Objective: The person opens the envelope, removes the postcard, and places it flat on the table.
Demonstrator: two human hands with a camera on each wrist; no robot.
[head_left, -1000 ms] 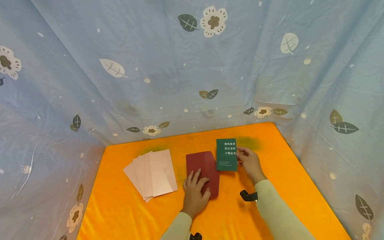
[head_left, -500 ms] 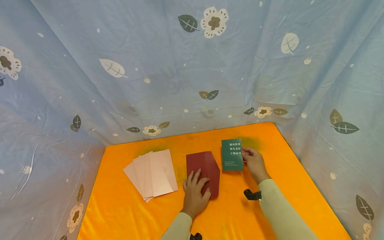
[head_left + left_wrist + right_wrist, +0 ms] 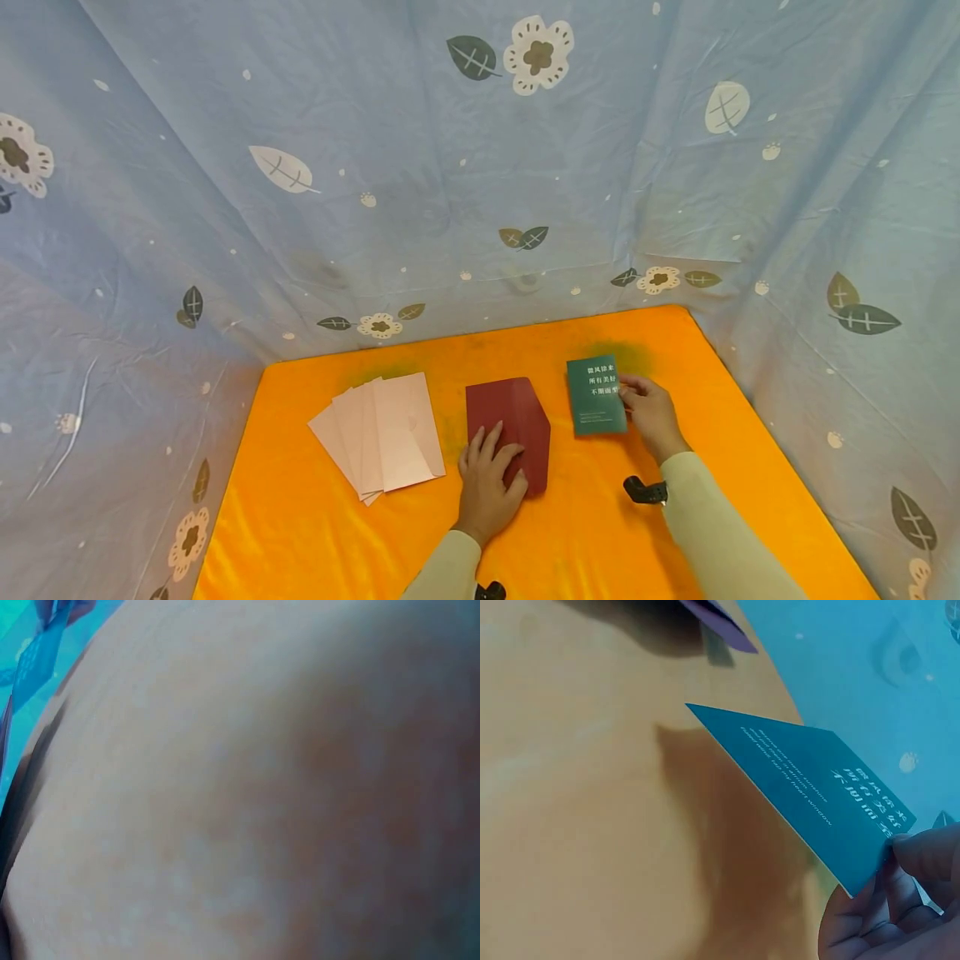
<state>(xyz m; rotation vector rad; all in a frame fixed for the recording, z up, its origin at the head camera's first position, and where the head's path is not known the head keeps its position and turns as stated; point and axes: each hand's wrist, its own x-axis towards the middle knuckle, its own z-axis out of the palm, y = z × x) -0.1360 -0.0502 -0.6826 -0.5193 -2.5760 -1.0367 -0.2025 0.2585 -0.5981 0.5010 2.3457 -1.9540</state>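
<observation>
In the head view a green card (image 3: 596, 396) with white lettering is held above the orange cloth. My right hand (image 3: 651, 414) pinches it by its right edge. The right wrist view shows the thumb on the card's (image 3: 802, 787) printed face and fingers behind it, with the card's shadow on the cloth below. A dark red envelope (image 3: 498, 400) lies to the left of the card. My left hand (image 3: 489, 483) rests on its lower part, fingers spread over the paper. Blurred skin fills most of the left wrist view, and the card (image 3: 37, 664) shows at its upper left.
Several pale pink envelopes (image 3: 405, 425) lie fanned out left of the red one. The orange cloth (image 3: 585, 525) covers the tabletop. A blue curtain (image 3: 420, 183) with flowers and leaves stands behind and at both sides.
My right hand has carried the green card to the right, away from the red envelope, and slightly toward me at the end. My left hand and the envelopes have stayed put.
</observation>
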